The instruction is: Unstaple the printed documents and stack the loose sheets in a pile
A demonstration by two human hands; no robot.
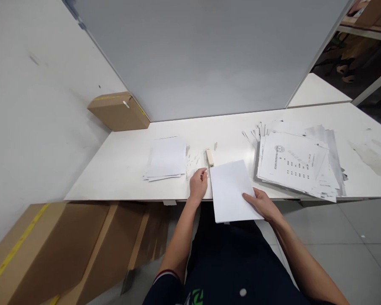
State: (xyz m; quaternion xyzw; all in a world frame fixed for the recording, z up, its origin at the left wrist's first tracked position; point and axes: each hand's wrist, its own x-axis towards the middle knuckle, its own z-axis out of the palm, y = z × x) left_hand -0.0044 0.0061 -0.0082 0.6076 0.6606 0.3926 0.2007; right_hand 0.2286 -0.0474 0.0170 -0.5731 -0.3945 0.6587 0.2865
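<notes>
My right hand (pixel 263 204) grips the right edge of a white sheaf of paper (pixel 231 186), its thumb on top. The sheaf hangs partly over the table's front edge, blank side up. Just left of the sheaf is my left hand (pixel 198 184), its fingers curled together in a pinch; what they hold, if anything, is too small to make out. Beyond the sheaf's top left corner lies a small cream-coloured tool (pixel 210 157), perhaps a stapler. Small dark bits (pixel 193 161) are scattered beside it. Further left sits a stack of blank white paper (pixel 167 156).
An untidy pile of printed papers (pixel 294 159) lies on the white table (pixel 127 169) at right. A cardboard box (pixel 119 112) stands at the back left against a grey panel (pixel 209 59). More cardboard boxes (pixel 57 241) stand below the table at left.
</notes>
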